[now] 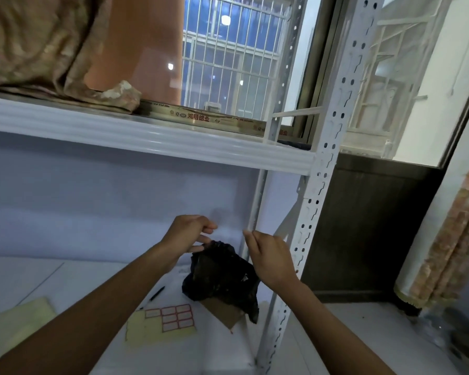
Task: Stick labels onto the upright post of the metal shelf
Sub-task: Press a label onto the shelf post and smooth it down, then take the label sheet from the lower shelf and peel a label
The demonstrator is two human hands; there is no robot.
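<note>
The white perforated upright post (324, 147) of the metal shelf runs from the top right down to the lower middle. My right hand (268, 255) hovers just left of the post with its fingertips pinched on a small pale label (246, 231). My left hand (190, 234) is held a little to the left at the same height, fingers curled and thumb against forefinger, with nothing visible in it. A sheet of red-bordered labels (178, 316) lies on yellow backing paper on the lower shelf, below my hands.
A black plastic bag (222, 277) sits on a piece of cardboard (222, 313) beside the post. A black pen (155, 293) and another yellow sheet (22, 320) lie on the lower shelf. The upper shelf board (146, 136) carries folded cloth (52, 50). A rolled mat (444, 253) stands at the right.
</note>
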